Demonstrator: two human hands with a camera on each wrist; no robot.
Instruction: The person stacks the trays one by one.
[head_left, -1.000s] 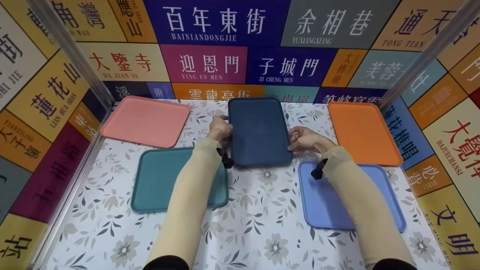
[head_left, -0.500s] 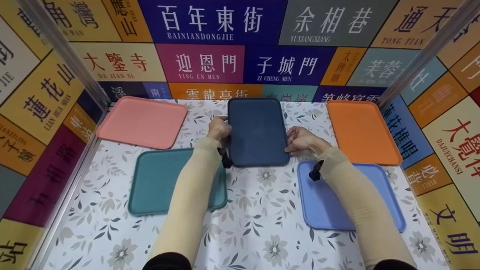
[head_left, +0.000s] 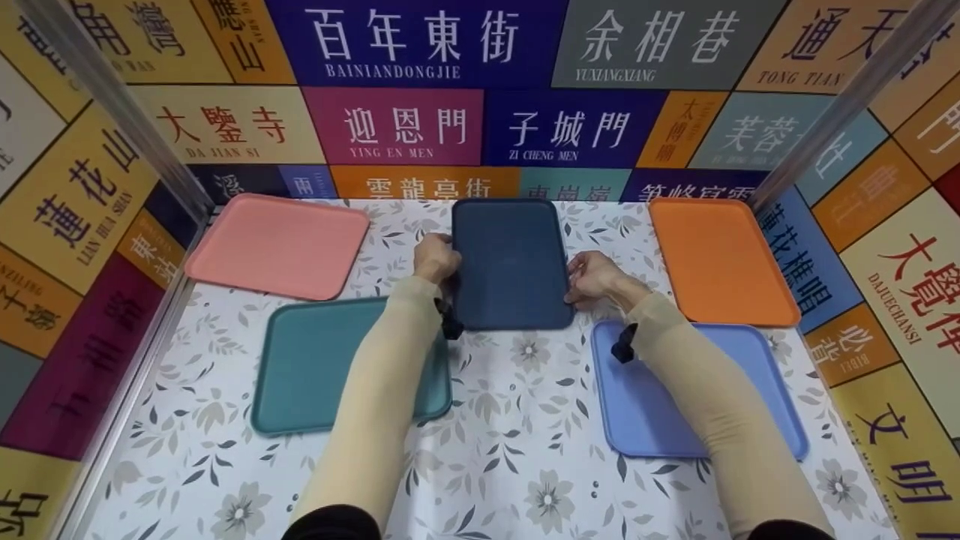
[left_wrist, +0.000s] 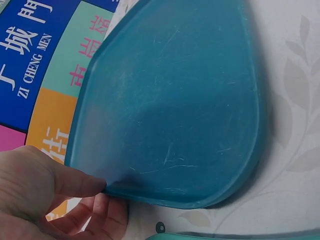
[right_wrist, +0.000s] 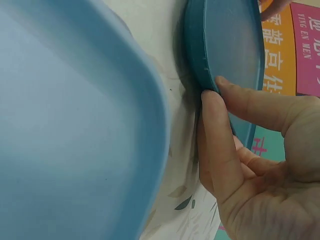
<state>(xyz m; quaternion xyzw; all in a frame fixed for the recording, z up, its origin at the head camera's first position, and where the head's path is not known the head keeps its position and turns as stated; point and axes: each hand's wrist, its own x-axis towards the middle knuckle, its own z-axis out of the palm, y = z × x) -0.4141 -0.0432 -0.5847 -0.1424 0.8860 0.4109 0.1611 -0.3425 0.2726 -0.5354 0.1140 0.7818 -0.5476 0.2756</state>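
A dark blue rectangular tray [head_left: 511, 262] lies lengthwise at the back middle of the table, against the patterned wall. My left hand [head_left: 436, 257] grips its left long edge, and my right hand [head_left: 598, 277] holds the right edge nearer the front corner. In the left wrist view, the thumb of the left hand [left_wrist: 35, 192] presses on the tray's rim, with curled fingers below. Close up in the right wrist view, thumb and fingertips of the right hand [right_wrist: 265, 150] pinch the rim of the dark tray [right_wrist: 232, 45]. Whether its underside touches the table fully cannot be told.
A pink tray [head_left: 277, 244] lies back left, with a green tray [head_left: 307, 367] in front of it, partly under the left forearm. An orange tray [head_left: 726, 259] is back right; a light blue tray [head_left: 637, 412] lies below the right forearm. Printed walls enclose the flowered table.
The head view has shifted slightly, so everything sits a little further left in it. Both hands keep their hold on the dark blue tray, which stays in about the same place.
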